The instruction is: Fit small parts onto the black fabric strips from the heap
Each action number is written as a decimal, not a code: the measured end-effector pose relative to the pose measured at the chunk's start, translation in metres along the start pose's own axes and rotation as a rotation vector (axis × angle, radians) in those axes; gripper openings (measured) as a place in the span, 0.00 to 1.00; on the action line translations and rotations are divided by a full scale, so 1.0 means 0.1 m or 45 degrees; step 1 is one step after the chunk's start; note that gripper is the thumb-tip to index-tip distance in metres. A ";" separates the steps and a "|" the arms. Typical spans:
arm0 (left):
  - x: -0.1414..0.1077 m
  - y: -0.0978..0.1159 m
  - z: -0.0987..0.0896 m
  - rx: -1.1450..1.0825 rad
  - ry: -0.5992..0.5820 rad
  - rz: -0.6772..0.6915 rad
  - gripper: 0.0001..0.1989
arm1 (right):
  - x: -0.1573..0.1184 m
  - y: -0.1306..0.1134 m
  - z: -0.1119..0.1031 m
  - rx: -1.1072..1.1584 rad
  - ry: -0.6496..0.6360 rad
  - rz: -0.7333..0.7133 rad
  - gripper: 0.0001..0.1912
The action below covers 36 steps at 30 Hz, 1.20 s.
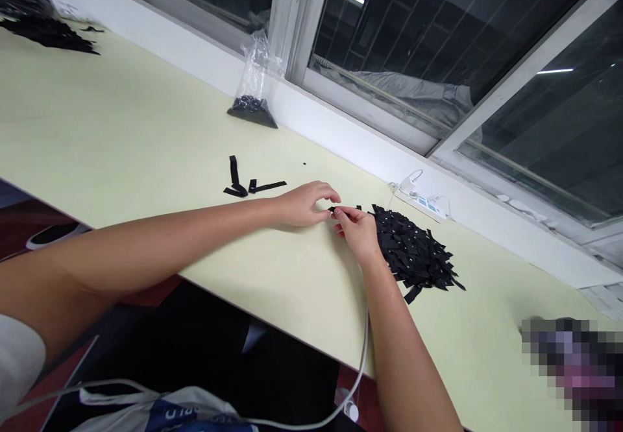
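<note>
My right hand (357, 231) pinches a small black strip (332, 209) between thumb and fingers, just left of a large heap of black strips (413, 250). My left hand (309, 204) is beside it, thumb and fingers apart in a loose curve, with the thumb tip close to the strip's end; whether it touches is too small to tell. Left of the hands, a few folded black strips (235, 176) lie on the pale green table (292, 283).
A clear plastic bag (256, 85) with small dark pieces stands by the window ledge. A white power strip (421, 204) lies behind the heap. More black strips (53, 35) are at the far left. A white cable (365, 341) hangs over the table's front edge.
</note>
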State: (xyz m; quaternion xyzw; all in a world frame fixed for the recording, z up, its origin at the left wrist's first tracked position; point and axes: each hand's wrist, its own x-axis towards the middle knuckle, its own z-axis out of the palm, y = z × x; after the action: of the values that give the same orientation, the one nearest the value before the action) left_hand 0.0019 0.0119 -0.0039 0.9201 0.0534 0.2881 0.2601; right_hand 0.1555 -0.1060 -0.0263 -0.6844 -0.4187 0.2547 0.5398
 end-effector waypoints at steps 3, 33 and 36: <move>0.00 -0.02 0.04 0.024 -0.075 0.034 0.13 | -0.01 -0.01 0.02 0.000 -0.044 -0.023 0.21; 0.01 -0.13 0.04 0.171 0.134 0.072 0.12 | -0.13 -0.24 -0.04 0.538 -0.086 0.237 0.19; 0.00 -0.15 0.05 0.211 0.110 0.098 0.13 | -0.10 -0.18 -0.03 0.414 0.000 0.195 0.20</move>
State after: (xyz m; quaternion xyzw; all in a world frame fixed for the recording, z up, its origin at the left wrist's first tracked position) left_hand 0.0055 0.0226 -0.0148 0.9265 0.0528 0.3318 0.1694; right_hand 0.1472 -0.1147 -0.0089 -0.6179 -0.3187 0.3595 0.6224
